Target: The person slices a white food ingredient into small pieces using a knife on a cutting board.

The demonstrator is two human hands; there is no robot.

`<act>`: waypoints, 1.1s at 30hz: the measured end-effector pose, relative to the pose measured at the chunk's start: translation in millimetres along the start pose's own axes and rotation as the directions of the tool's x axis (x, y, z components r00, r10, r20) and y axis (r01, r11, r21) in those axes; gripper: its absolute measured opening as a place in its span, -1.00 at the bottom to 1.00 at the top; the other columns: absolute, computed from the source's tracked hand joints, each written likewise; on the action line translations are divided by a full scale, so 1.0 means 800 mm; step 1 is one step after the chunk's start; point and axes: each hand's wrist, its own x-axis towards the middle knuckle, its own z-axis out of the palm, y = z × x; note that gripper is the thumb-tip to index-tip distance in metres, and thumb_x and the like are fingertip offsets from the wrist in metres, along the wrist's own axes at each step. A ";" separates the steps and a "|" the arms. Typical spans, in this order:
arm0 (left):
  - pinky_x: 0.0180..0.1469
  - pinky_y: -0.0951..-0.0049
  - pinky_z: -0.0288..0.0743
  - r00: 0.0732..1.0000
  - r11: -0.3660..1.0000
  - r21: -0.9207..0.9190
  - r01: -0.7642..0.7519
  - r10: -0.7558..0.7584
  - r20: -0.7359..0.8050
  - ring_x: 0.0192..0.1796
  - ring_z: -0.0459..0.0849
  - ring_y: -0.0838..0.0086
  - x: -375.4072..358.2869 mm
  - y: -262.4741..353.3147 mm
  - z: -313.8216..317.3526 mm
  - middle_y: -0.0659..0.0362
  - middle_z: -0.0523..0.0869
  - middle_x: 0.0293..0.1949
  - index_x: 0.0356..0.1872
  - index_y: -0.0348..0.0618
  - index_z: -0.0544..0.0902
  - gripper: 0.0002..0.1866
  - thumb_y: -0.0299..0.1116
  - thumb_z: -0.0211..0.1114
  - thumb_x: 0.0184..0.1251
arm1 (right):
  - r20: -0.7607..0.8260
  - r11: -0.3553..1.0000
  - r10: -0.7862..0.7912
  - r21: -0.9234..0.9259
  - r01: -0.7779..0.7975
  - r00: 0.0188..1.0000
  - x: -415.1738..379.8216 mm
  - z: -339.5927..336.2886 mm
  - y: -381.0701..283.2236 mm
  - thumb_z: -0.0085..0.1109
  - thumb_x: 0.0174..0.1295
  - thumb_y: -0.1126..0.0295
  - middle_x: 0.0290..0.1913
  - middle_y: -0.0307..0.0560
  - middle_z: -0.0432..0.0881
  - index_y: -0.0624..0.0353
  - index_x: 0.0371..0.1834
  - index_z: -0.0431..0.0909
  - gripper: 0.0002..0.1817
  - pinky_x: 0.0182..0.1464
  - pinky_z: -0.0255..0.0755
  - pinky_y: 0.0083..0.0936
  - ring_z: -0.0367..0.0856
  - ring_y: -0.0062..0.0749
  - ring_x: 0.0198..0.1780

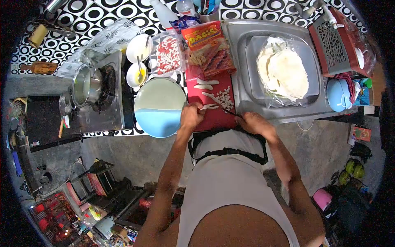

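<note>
On the red cutting board (210, 121), my left hand (192, 117) is closed with its fingertips on a pale white strip (210, 106). My right hand (253, 124) grips a knife (228, 111) whose dark, thin blade points left across the board, near that strip. Small diced white pieces (224, 99) lie in a loose pile just beyond the blade. Several more white strips (204, 84) rest farther up the board. A red and yellow plastic food packet (207, 49) lies over the board's far end.
Left of the board are a blue and cream round plate (160, 107), a tray of red and white diced food (168, 55), a bowl with yellow liquid (137, 75) and a pot (87, 85) on the stove. A sink (242, 74) with round flat wrappers (286, 74) stands right.
</note>
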 end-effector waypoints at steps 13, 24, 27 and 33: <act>-0.39 0.60 0.47 0.933 0.457 -0.844 0.282 -0.336 0.130 -0.43 0.58 0.55 -0.011 0.003 -0.028 0.26 0.65 -0.46 -0.21 -0.24 0.64 -0.73 -0.39 0.42 0.05 | -0.075 0.992 0.030 0.122 -0.021 0.997 0.019 -0.008 0.007 -0.06 0.29 0.09 -0.32 0.33 0.55 0.34 -0.28 0.51 -0.56 -0.16 0.37 -0.10 0.53 0.20 -0.18; -0.33 0.32 0.51 0.966 0.968 -0.227 0.103 -0.152 -0.211 -0.41 0.68 0.22 -0.035 0.005 0.004 0.00 0.68 -0.48 -0.33 -0.15 0.68 -0.72 -0.14 0.33 0.08 | -0.051 0.985 0.004 0.174 0.005 0.999 0.010 -0.012 -0.011 -0.02 0.25 0.11 -0.27 0.36 0.55 0.36 -0.28 0.50 -0.58 -0.12 0.36 -0.09 0.52 0.21 -0.13; -0.30 0.26 0.50 0.964 0.977 -0.183 0.106 -0.146 -0.224 -0.37 0.67 0.14 -0.021 0.009 0.006 -0.02 0.67 -0.46 -0.31 -0.15 0.67 -0.75 -0.19 0.29 0.10 | -0.036 0.987 0.025 0.161 -0.019 0.999 0.020 -0.011 -0.030 -0.05 0.27 0.11 -0.25 0.36 0.55 0.34 -0.25 0.50 -0.58 -0.09 0.36 -0.07 0.52 0.23 -0.11; -0.20 0.17 0.49 0.971 0.975 -0.114 0.189 -0.203 -0.125 -0.28 0.65 0.05 0.006 0.007 0.018 -0.04 0.68 -0.39 -0.32 -0.15 0.65 -0.72 -0.15 0.27 0.10 | -0.003 0.995 0.077 0.072 -0.076 0.997 0.062 0.015 -0.046 -0.13 0.29 0.13 -0.24 0.35 0.56 0.33 -0.24 0.50 -0.58 -0.04 0.37 -0.04 0.53 0.22 -0.11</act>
